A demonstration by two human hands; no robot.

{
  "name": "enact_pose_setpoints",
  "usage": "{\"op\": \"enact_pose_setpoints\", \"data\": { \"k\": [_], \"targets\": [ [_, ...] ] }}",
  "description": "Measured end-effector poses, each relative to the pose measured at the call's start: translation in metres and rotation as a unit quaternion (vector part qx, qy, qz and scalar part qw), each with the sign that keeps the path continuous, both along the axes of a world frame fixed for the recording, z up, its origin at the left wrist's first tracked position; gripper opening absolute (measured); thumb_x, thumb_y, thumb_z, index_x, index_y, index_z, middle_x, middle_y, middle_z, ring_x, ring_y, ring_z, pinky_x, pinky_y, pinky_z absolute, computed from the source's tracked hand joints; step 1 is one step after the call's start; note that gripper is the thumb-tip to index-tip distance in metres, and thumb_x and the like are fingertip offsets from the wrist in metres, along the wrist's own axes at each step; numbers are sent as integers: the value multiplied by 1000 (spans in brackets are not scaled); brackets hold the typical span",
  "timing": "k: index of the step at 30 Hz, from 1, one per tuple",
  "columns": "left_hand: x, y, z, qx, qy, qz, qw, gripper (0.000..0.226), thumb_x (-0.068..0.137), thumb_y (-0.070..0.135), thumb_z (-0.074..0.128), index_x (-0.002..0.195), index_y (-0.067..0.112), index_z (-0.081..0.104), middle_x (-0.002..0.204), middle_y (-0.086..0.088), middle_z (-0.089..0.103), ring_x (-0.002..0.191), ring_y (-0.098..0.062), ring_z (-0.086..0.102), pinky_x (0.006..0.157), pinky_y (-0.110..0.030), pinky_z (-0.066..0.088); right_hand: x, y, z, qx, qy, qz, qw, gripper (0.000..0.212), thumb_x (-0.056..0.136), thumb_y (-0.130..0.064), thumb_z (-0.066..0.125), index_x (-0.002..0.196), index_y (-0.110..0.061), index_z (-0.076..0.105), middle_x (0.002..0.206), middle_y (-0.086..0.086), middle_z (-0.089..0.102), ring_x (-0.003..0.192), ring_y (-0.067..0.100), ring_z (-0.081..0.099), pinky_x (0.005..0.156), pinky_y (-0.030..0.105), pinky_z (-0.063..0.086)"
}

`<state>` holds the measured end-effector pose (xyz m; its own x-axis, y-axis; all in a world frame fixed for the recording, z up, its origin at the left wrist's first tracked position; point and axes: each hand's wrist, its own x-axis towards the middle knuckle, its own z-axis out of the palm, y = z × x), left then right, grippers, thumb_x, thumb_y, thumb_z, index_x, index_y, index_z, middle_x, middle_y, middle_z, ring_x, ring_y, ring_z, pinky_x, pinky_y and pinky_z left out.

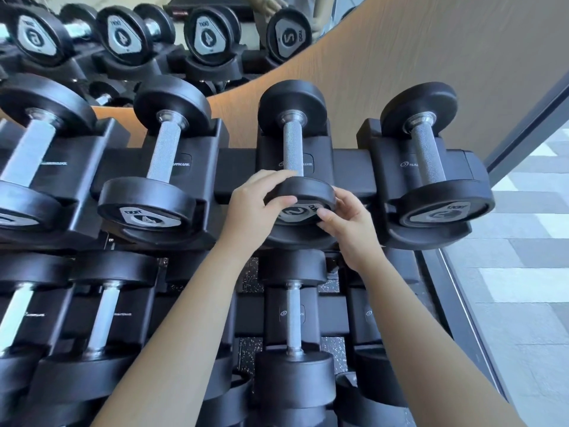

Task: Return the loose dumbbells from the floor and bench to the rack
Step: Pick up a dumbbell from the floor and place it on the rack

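Top rack [234, 167] — left hand [255, 208], right hand [348, 229] clamped on dumbbell [292, 146], label half-hidden.

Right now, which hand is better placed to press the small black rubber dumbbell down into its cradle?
Probably the left hand: its fingers curl over the front head of the dumbbell, while the right hand only pinches the lower edge.

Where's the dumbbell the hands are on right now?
Head view, centre: the dumbbell sits in a top-row rack cradle, between the 4-marked dumbbell to its left and the end dumbbell to its right.
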<state>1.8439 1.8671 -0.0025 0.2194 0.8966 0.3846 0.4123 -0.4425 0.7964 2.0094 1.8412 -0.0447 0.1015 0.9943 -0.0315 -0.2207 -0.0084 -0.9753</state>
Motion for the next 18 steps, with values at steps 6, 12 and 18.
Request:
{"op": "enact_pose_setpoints", "data": {
  "k": [6,12,18],
  "targets": [
    [-11,1,-9,-107,-134,-10,985,39,77,6,64,104,34,64,107,5,63,106,-10,57,98,-27,41,2,7,16,18,-84,-37,996,38,65,0,73,88,-29,66,83,-11,72,86,14,63,91,38,50],
    [-15,1,-25,-253,-319,-48,912,37,83,-5,55,118,6,54,106,-3,65,103,-17,58,91,-27,46,-3,8,36,22,-229,-44,972,37,67,-4,77,97,-22,67,97,8,65,93,23,61,92,42,49],
    [-16,-6,-24,-257,-298,-48,918,32,87,-1,52,115,13,55,110,-1,64,107,-18,56,97,-33,43,0,10,45,26,-320,-16,947,38,68,-11,78,105,-18,67,94,2,61,88,18,58,90,34,48]
  ]
}}
